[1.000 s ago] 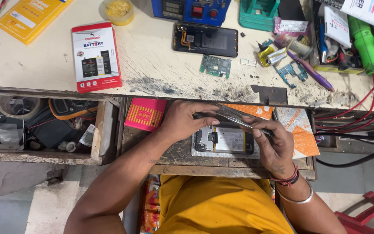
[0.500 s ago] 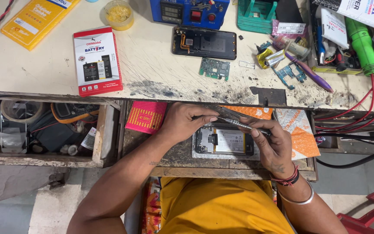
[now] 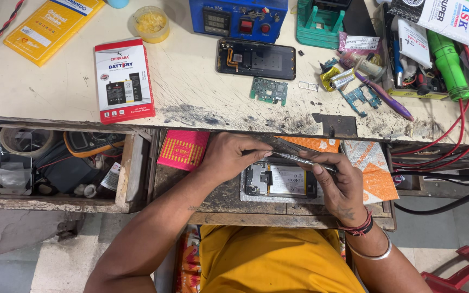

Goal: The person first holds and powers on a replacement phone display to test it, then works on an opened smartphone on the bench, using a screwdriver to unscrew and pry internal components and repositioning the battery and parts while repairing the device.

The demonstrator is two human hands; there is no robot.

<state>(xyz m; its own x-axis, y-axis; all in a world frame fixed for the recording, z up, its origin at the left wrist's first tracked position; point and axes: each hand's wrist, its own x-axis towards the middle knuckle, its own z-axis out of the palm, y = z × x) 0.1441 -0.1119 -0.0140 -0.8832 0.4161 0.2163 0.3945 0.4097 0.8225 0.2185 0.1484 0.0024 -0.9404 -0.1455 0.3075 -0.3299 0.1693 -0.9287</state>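
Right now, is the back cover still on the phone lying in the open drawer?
No, the phone lies opened in the drawer, its battery and internal parts exposed beneath the thin metal tool.

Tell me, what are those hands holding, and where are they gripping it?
Both hold a slim metal screwdriver: left hand fingers at its handle end, right hand fingers near the tip end, above the opened phone.

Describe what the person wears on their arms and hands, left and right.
Both forearms are bare, with no sleeves or gloves. The left hand and its wrist carry nothing. Behind the right hand, the wrist wears a red and black thread band and, farther up, a plain silver metal bangle. A small dark mark shows on each arm.
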